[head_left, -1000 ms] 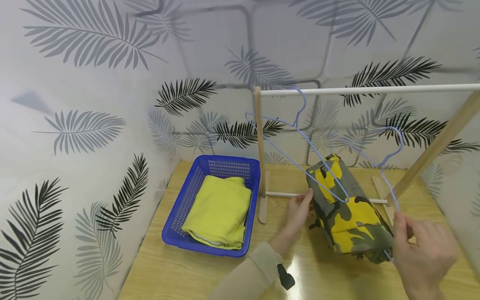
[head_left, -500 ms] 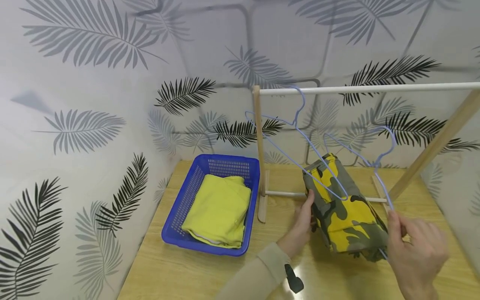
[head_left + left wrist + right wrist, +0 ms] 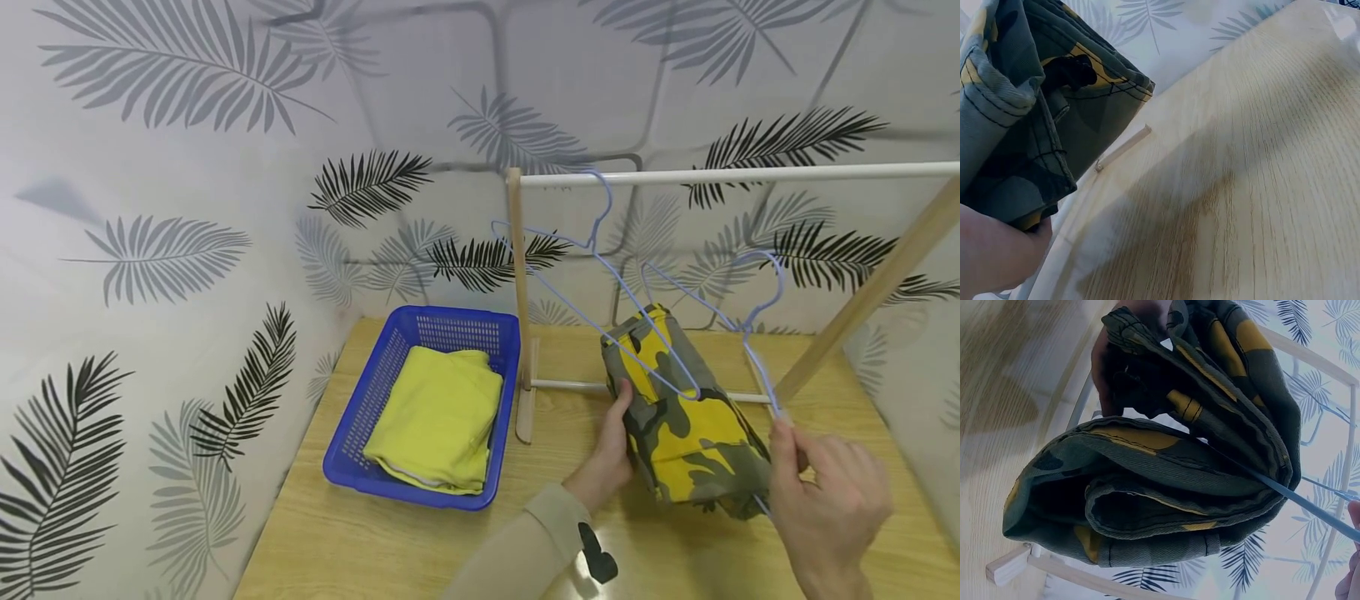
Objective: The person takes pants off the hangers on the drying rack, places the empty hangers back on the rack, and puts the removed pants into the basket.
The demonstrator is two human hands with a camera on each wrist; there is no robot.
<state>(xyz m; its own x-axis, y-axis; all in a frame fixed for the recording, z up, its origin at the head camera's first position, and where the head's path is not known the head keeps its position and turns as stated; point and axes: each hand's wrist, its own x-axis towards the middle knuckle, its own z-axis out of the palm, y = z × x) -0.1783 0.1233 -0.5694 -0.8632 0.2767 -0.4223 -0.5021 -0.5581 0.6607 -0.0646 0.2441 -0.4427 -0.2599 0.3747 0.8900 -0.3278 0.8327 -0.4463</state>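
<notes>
A: How does the folded camouflage garment of woven cloth (image 3: 697,425) look?
B: It is yellow, grey and dark, folded in a thick bundle and tilted. From the right wrist, one sees several loose layers with stitched edges. It is held above the pale wooden tabletop (image 3: 300,558).

A: And the fingers?
B: The left hand (image 3: 611,454) grips the garment's side, thumb on the near face, the other fingers mostly hidden behind. The right hand (image 3: 832,496) pinches thumb and forefinger together on a light blue, thin hanger (image 3: 1313,509), whose bar enters between the folds.

A: Does something stand in the way?
B: A second light blue hanger (image 3: 593,242) hangs from the white rail (image 3: 720,176) of the wooden stand (image 3: 519,283). Its lower corner crosses in front of the garment; whether they touch, I cannot tell.

A: What else is around?
B: Just left of the stand, a blue perforated plastic basket (image 3: 360,481) holds a folded yellow cloth (image 3: 438,417).
</notes>
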